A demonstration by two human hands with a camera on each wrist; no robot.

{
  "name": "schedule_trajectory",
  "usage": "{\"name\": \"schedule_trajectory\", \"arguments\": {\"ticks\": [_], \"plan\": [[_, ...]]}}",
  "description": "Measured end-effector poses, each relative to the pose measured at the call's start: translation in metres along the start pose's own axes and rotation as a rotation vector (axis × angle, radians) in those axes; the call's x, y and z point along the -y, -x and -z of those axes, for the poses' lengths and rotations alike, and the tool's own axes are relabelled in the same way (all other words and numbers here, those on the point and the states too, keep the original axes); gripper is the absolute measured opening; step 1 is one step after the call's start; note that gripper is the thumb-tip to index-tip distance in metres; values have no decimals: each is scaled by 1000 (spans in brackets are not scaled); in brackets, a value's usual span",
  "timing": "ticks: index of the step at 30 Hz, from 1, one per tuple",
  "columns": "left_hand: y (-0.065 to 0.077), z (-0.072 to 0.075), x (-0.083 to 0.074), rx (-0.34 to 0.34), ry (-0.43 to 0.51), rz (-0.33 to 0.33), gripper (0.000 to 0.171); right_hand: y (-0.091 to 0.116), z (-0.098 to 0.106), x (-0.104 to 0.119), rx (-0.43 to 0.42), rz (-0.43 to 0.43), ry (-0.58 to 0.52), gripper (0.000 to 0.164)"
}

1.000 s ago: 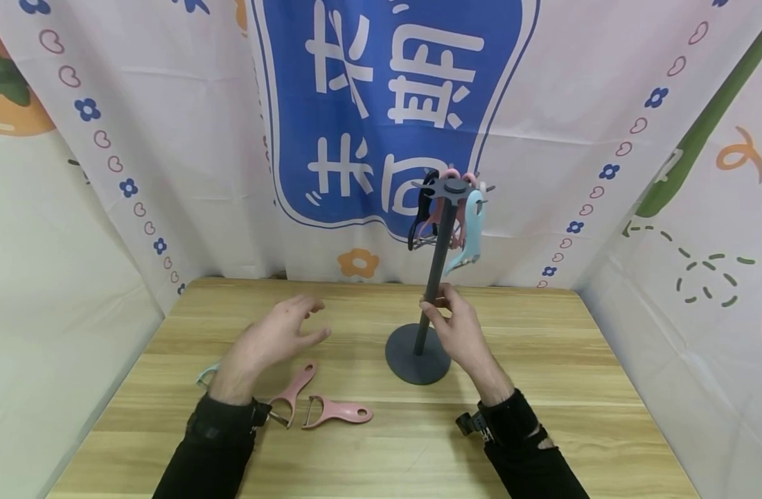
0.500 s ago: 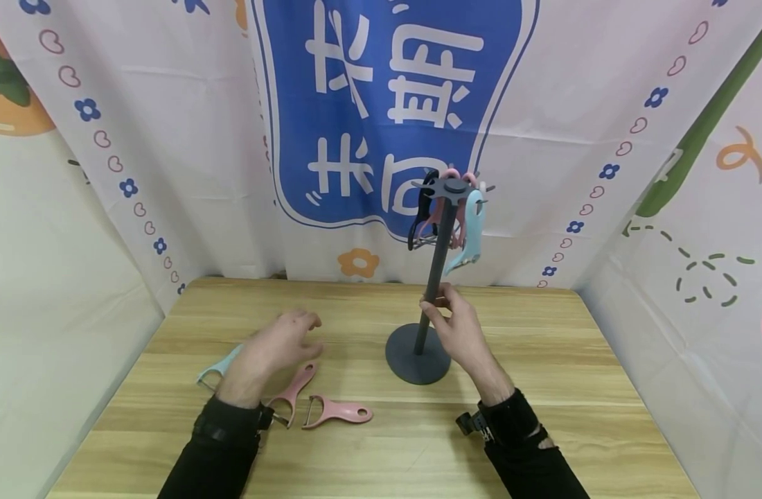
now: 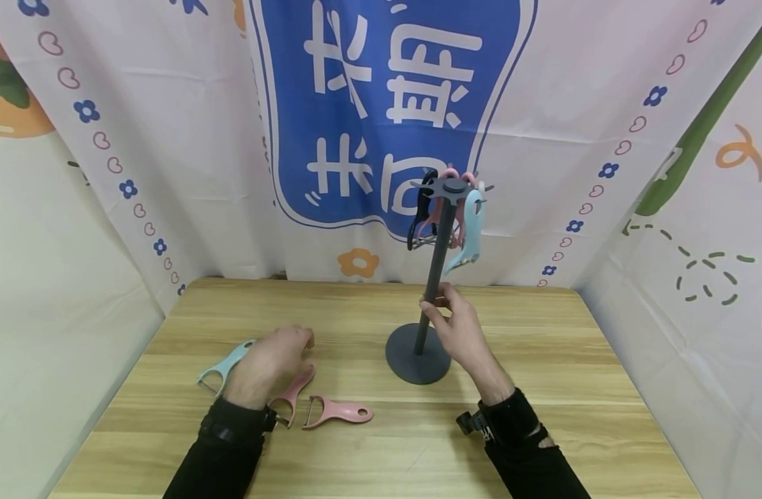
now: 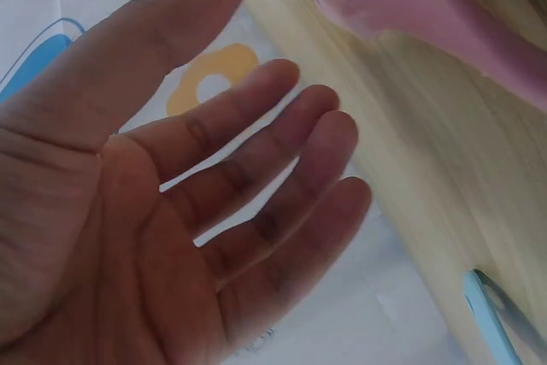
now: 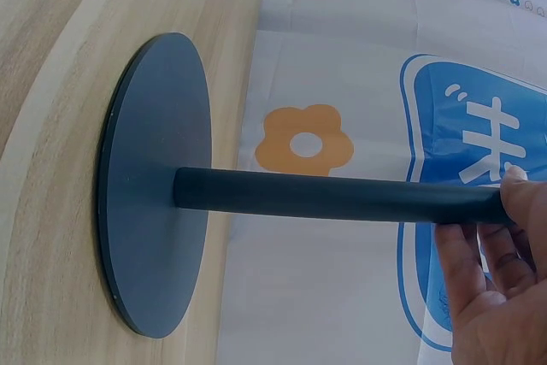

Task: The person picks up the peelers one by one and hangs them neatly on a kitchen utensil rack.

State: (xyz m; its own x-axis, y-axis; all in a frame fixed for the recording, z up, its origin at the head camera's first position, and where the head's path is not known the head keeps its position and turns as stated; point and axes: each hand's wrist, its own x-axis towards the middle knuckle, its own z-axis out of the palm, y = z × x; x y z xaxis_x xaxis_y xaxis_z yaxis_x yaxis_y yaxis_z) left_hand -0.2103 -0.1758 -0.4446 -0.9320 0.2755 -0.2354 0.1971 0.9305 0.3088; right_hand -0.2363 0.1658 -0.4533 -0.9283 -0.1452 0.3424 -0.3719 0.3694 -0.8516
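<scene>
My left hand [image 3: 270, 362] is over the left part of the table, fingers loosely bent and nothing between them in the left wrist view. Just under its fingertips lies a pink peeler [image 3: 289, 396], partly covered by the hand. A light blue peeler [image 3: 224, 365] lies to its left, and a second pink peeler [image 3: 342, 410] to its right. With thumb and fingers, my right hand [image 3: 463, 334] grips the post of a dark grey stand [image 5: 333, 196]. From the stand's hooks hang a light blue peeler [image 3: 474, 225], a black peeler [image 3: 422, 208] and pink ones partly hidden by the post.
The stand's round base [image 3: 409, 364] rests flat on the wooden table [image 3: 543, 388]. A white printed cloth [image 3: 219, 173] with a blue panel hangs behind the table's back edge, and more printed cloth closes off both sides.
My left hand has come down and slightly nearer to me, over the pink peeler's handle, uncovering the light blue peeler on the table. The right hand and the stand have stayed in place.
</scene>
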Motion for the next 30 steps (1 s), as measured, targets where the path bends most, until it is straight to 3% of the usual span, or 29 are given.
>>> {"name": "schedule_trajectory", "arguments": {"ticks": [3, 6, 13, 17, 23, 30], "plan": [[1, -2, 0, 2, -41, 6, 23, 0, 0, 0, 3, -5, 2, 24], [2, -2, -1, 12, -52, 18, 22, 0, 1, 0, 5, -10, 6, 24], [7, -4, -2, 84, 56, 141, 27, -1, 0, 0, 7, -12, 3, 25], [5, -5, -1, 113, 75, 151, 27, -1, 0, 0, 8, -10, 0, 24], [-1, -7, 2, 151, 60, 113, 23, -1, 0, 0, 4, -15, 5, 23], [-3, -6, 4, 144, 67, 110, 23, -1, 1, 0, 4, -10, 4, 32]]}}
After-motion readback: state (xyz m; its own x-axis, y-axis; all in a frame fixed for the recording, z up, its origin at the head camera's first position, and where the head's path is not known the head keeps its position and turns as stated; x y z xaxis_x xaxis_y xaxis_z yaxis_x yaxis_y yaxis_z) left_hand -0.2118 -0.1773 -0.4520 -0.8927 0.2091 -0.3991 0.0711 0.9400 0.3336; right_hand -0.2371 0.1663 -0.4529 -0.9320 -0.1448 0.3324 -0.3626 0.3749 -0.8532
